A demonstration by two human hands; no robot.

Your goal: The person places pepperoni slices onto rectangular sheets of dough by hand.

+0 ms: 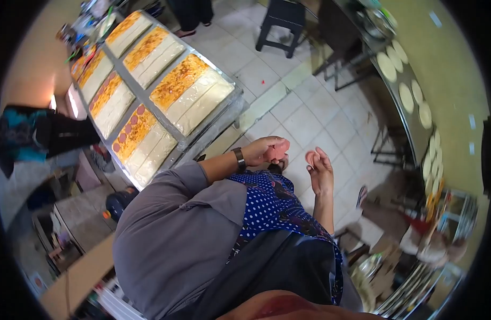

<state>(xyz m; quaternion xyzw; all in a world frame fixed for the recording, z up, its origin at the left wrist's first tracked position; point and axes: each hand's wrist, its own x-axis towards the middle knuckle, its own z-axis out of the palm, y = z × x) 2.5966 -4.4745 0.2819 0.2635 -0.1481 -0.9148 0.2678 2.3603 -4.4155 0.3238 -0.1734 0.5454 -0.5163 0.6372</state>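
My left hand [260, 151], with a dark watch on its wrist, is closed around a bunch of pink sausage slices [278, 151]. Apart from it, to the right, my right hand [322, 173] pinches a single round sausage slice [310, 157] between thumb and fingers. Both hands are in front of my blue dotted apron [264, 205], above the tiled floor. On the table to the left, a rectangular dough sheet [192, 93] is half covered with orange-brown filling. Sausage slices lie in a row on the filling of another dough sheet [144, 144].
Several more dough sheets [152, 56] share the metal table [203, 146]. A dark stool [281, 26] stands on the floor ahead, and a person's legs [189, 13] are beyond the table. Flat dough pieces [406, 97] lie along a counter at the right wall.
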